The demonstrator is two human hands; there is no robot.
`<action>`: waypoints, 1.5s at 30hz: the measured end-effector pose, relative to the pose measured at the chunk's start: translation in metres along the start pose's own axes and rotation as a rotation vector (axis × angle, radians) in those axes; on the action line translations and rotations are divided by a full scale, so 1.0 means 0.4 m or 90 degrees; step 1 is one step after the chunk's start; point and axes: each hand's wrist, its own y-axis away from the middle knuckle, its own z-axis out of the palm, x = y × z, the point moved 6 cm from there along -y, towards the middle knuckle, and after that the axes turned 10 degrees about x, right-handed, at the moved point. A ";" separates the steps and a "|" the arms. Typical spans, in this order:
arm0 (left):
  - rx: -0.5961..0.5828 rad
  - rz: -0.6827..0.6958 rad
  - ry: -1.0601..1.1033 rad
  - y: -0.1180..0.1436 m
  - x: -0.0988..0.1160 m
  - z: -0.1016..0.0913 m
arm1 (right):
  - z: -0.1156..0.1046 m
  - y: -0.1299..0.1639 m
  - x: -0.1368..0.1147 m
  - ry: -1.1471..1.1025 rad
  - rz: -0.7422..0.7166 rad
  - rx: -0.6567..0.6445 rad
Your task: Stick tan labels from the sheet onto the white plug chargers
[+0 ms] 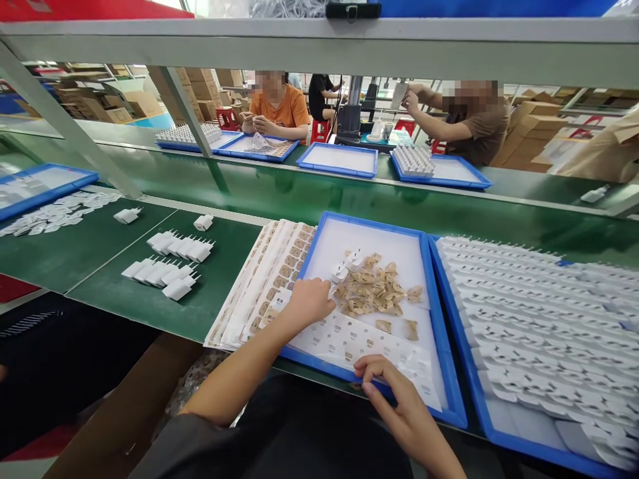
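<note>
My left hand (pixel 310 305) is closed over the left side of a blue-rimmed tray (pixel 444 346); whatever its fingers hold is hidden. Just beyond it, white plug adapters (pixel 348 263) lie beside a heap of crumpled brown paper pieces (pixel 372 289). A white sheet with small cut-outs (pixel 367 342) lies across the near part of the tray. Over the tray's front edge, my right hand (pixel 399 402) has thumb and forefinger close together. A small brown piece (pixel 356 386) shows at those fingertips, seemingly pinched.
Sticker sheets (pixel 272 279) overlap left of the tray. Farther left, adapters (pixel 167 273) lie in rows on the green table. A second blue tray (pixel 462 339) holds many white adapters at right. A shelf beam (pixel 319 50) crosses above. Co-workers sit across the bench; another person is at left.
</note>
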 end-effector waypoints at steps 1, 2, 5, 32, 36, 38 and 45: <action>0.008 -0.005 0.023 -0.005 -0.014 -0.013 | -0.001 0.000 0.003 -0.002 0.004 0.011; 0.018 -0.007 0.041 -0.010 -0.029 -0.027 | -0.003 0.001 0.007 -0.006 0.008 0.026; 0.090 -0.045 0.229 -0.011 -0.076 -0.082 | -0.010 0.004 0.020 -0.039 0.017 0.083; 0.236 0.188 0.503 0.200 0.031 -0.046 | 0.026 -0.098 -0.044 -0.377 0.082 0.382; 0.236 0.259 0.453 0.205 0.033 -0.047 | 0.040 -0.102 -0.046 -0.392 0.088 0.334; 0.239 0.258 0.462 0.208 0.033 -0.046 | 0.031 -0.103 -0.045 -0.358 0.091 0.342; 0.218 0.211 0.479 0.213 0.037 -0.043 | -0.004 -0.123 -0.047 -0.230 0.083 0.332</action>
